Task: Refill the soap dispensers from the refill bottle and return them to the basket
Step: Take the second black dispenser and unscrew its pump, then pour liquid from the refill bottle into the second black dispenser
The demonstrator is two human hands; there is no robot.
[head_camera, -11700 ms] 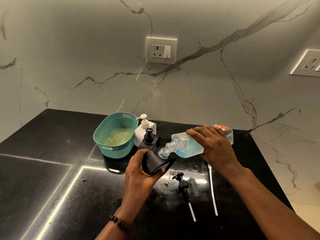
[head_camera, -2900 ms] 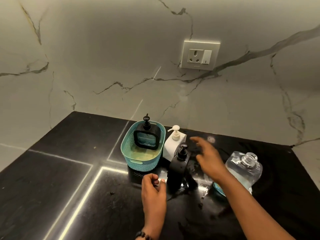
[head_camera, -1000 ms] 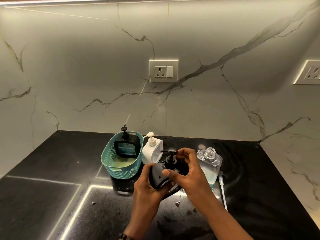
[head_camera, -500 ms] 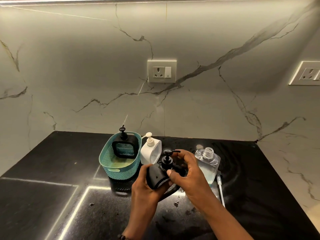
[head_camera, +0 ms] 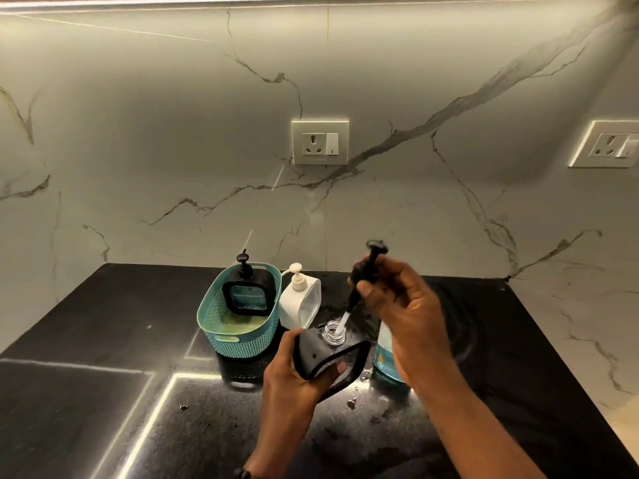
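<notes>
Your right hand (head_camera: 404,305) hides most of the refill bottle (head_camera: 385,354) behind it (only a blue-filled lower part shows) while pinching a black pump head (head_camera: 368,267), its white tube tip dipping into the clear open neck of the black dispenser (head_camera: 328,354) that your left hand (head_camera: 294,378) grips, tilted. A second black dispenser (head_camera: 247,293) stands in the teal basket (head_camera: 238,340); a white dispenser (head_camera: 300,300) sits just beside it. Wet specks dot the black countertop (head_camera: 103,340) under a veined marble wall (head_camera: 173,133) with a socket (head_camera: 320,142); another is cut off at the right edge.
</notes>
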